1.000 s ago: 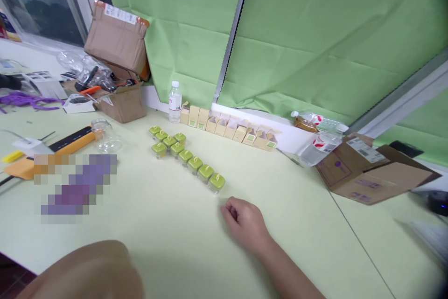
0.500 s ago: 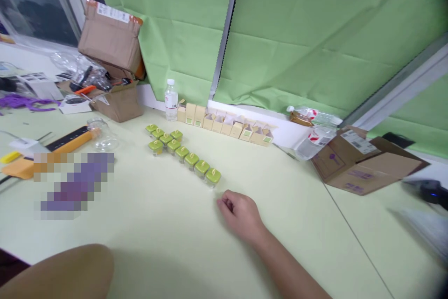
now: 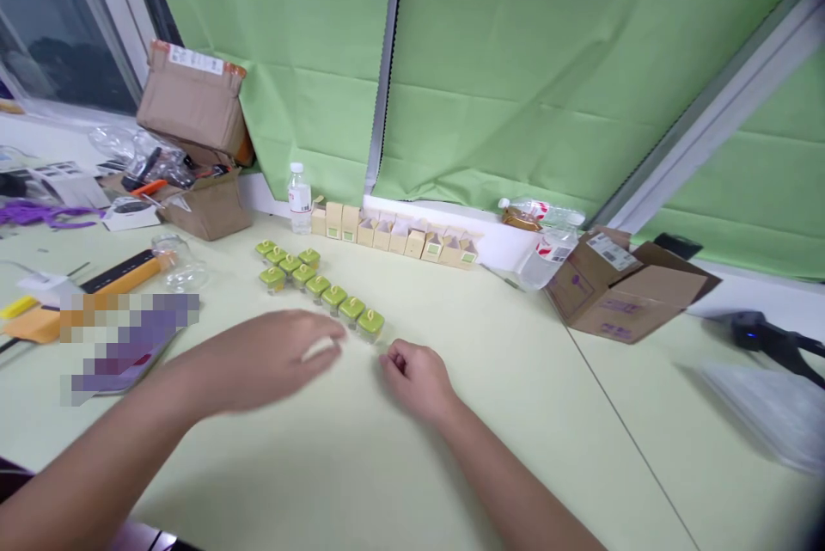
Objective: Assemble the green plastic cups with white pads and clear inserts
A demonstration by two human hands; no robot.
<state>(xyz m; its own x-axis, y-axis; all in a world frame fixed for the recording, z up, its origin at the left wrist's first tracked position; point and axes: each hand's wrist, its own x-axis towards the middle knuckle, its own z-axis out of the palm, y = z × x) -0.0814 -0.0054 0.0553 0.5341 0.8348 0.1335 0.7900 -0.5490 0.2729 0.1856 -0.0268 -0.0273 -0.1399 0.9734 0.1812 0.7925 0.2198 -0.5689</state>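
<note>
Several small clear jars with square green lids stand on the table in a diagonal row, with others branching off at the far end. Each lid bears a pale loop. My right hand rests on the table as a loose fist beside the nearest jar, and nothing shows in it. Over the table to the left, my left hand is slightly blurred, its thumb apart from the curved fingers. It holds nothing, and its fingertips are close to the near end of the row.
Behind the jars, small cream cartons line the wall next to a water bottle. An open cardboard box and a large plastic bottle stand right. An orange power strip and a blurred-out purple object lie left.
My left arm has swung in from the lower left, bringing the hand near the jars. My right hand stays in a fist by the nearest jar. The view has shifted a little.
</note>
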